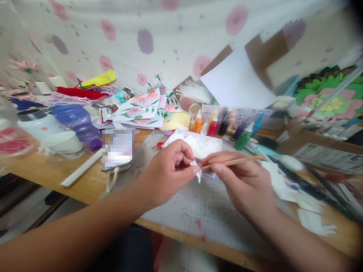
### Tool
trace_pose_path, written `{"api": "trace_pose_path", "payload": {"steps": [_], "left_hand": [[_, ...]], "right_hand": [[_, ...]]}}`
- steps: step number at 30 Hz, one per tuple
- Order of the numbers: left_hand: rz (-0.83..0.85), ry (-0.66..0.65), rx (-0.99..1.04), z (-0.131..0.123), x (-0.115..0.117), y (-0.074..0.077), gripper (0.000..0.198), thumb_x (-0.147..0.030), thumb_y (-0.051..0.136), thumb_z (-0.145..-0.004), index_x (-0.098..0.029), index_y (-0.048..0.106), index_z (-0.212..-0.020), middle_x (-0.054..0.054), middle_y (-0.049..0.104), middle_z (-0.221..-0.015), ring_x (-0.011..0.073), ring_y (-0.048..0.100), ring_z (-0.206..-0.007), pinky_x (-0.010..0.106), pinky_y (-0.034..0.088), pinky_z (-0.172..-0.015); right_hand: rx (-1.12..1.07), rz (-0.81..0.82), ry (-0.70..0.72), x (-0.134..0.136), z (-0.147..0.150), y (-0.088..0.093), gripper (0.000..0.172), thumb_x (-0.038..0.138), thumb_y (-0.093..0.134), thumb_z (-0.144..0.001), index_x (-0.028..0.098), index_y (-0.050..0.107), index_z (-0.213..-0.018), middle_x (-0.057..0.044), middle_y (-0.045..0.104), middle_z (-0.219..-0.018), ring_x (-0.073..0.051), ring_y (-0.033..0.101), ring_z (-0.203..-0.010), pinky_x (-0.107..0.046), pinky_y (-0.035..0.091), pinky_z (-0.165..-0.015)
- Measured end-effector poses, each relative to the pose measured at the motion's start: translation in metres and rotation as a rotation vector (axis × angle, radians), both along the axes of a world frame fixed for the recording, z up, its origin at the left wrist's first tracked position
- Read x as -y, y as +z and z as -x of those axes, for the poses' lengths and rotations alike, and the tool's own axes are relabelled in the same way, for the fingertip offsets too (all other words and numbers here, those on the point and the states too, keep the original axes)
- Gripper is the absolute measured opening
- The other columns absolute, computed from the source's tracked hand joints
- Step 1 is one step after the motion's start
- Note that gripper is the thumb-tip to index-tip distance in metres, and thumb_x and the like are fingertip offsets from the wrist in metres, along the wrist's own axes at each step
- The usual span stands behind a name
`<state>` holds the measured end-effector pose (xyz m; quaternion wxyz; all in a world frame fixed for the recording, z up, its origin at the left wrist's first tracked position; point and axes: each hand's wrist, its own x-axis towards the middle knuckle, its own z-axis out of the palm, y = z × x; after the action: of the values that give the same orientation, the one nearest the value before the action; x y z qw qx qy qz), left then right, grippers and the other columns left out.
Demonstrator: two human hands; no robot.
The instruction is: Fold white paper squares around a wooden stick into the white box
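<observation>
Between the fingertips of my left hand [172, 170] is a small white piece of paper [196, 170], pinched and partly hidden by the thumb. My right hand [244, 177] grips a thin wooden stick [238, 161], whose left end meets the white piece. Both hands are close together above a grey work mat [193, 211]. Just behind them lies a white sheet with soft white pieces [204, 145] on it.
Paint bottles, among them an orange one [197, 122] and a green one [244, 138], stand behind the hands. A phone [117, 151] is at the left, near a purple bottle [73, 122]. White paper strips [283, 187] and a cardboard box [326, 151] lie at the right.
</observation>
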<state>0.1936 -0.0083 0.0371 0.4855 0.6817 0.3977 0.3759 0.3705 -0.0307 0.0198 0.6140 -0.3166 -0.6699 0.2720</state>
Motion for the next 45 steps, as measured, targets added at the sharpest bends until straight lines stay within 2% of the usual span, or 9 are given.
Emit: {"api": "trace_pose_path", "payload": {"steps": [4, 9, 12, 15, 18, 20, 23, 33, 45], "left_hand": [[0.009, 0.003, 0.003, 0.002, -0.001, 0.001, 0.018, -0.02, 0.063, -0.082, -0.022, 0.045, -0.083, -0.007, 0.055, -0.066, 0.0099, 0.054, -0.061, 0.022, 0.039, -0.055], [0.02, 0.007, 0.019, 0.004, -0.004, 0.0, 0.017, -0.017, 0.062, -0.081, -0.021, 0.046, -0.082, -0.007, 0.057, -0.065, 0.0096, 0.055, -0.06, 0.022, 0.039, -0.055], [0.006, 0.01, 0.035, 0.004, -0.005, -0.001, 0.017, -0.016, 0.062, -0.082, -0.021, 0.046, -0.082, -0.007, 0.058, -0.066, 0.0091, 0.057, -0.061, 0.021, 0.041, -0.057], [0.009, 0.017, 0.044, 0.004, -0.005, -0.003, 0.016, -0.016, 0.062, -0.082, -0.021, 0.047, -0.083, -0.007, 0.06, -0.067, 0.0097, 0.06, -0.064, 0.022, 0.043, -0.06], [0.013, 0.025, 0.034, 0.004, -0.005, -0.003, 0.016, -0.017, 0.063, -0.083, -0.021, 0.047, -0.083, -0.007, 0.06, -0.067, 0.0105, 0.061, -0.064, 0.023, 0.044, -0.061], [0.018, 0.019, 0.03, 0.004, -0.005, -0.002, 0.016, -0.018, 0.063, -0.083, -0.021, 0.047, -0.082, -0.006, 0.061, -0.068, 0.0109, 0.062, -0.065, 0.024, 0.045, -0.062], [0.023, 0.006, 0.038, 0.004, -0.005, -0.002, 0.017, -0.017, 0.064, -0.083, -0.021, 0.047, -0.082, -0.007, 0.061, -0.068, 0.0112, 0.064, -0.067, 0.025, 0.047, -0.066], [0.003, -0.013, 0.015, 0.003, -0.003, -0.002, 0.017, -0.018, 0.065, -0.083, -0.022, 0.049, -0.084, -0.005, 0.065, -0.071, 0.0126, 0.066, -0.07, 0.026, 0.049, -0.067], [-0.005, 0.005, 0.022, 0.001, -0.002, 0.0, 0.017, -0.016, 0.063, -0.082, -0.021, 0.047, -0.081, -0.005, 0.064, -0.068, 0.0121, 0.064, -0.067, 0.025, 0.048, -0.066]], "right_hand": [[-0.113, 0.07, -0.035, -0.006, -0.003, -0.006, 0.011, 0.015, 0.067, -0.084, 0.023, 0.074, -0.081, -0.002, 0.077, -0.082, -0.017, 0.072, -0.078, -0.03, 0.062, -0.068], [-0.244, 0.19, -0.189, -0.027, -0.016, -0.016, 0.005, 0.025, 0.071, -0.083, 0.021, 0.072, -0.079, -0.003, 0.076, -0.083, -0.017, 0.072, -0.071, -0.033, 0.061, -0.066], [-0.079, 0.17, -0.383, -0.038, -0.024, -0.017, 0.009, 0.026, 0.071, -0.082, 0.02, 0.072, -0.076, -0.004, 0.075, -0.082, -0.02, 0.072, -0.079, -0.041, 0.059, -0.076], [0.109, 0.02, -0.526, -0.036, -0.027, -0.013, 0.008, 0.024, 0.069, -0.083, 0.021, 0.071, -0.076, -0.005, 0.075, -0.093, -0.023, 0.069, -0.094, -0.046, 0.053, -0.091], [0.096, -0.118, -0.383, -0.022, -0.021, -0.005, 0.008, 0.02, 0.067, -0.085, 0.024, 0.073, -0.081, -0.004, 0.074, -0.092, -0.022, 0.068, -0.097, -0.043, 0.051, -0.094], [0.104, -0.127, -0.188, -0.013, -0.014, -0.001, 0.012, 0.016, 0.067, -0.085, 0.025, 0.074, -0.084, -0.003, 0.075, -0.086, -0.021, 0.07, -0.092, -0.04, 0.055, -0.09], [0.075, -0.091, -0.05, -0.004, -0.005, 0.0, 0.016, 0.012, 0.067, -0.085, 0.025, 0.075, -0.086, -0.003, 0.077, -0.083, -0.02, 0.072, -0.087, -0.036, 0.059, -0.08], [0.017, -0.055, -0.043, -0.005, -0.002, -0.003, 0.013, 0.013, 0.068, -0.083, 0.024, 0.075, -0.083, -0.002, 0.077, -0.081, -0.018, 0.073, -0.079, -0.031, 0.061, -0.068], [0.032, -0.026, -0.038, -0.004, -0.001, -0.003, 0.011, 0.016, 0.068, -0.085, 0.024, 0.075, -0.083, -0.002, 0.077, -0.081, -0.018, 0.073, -0.078, -0.031, 0.061, -0.068]]}}
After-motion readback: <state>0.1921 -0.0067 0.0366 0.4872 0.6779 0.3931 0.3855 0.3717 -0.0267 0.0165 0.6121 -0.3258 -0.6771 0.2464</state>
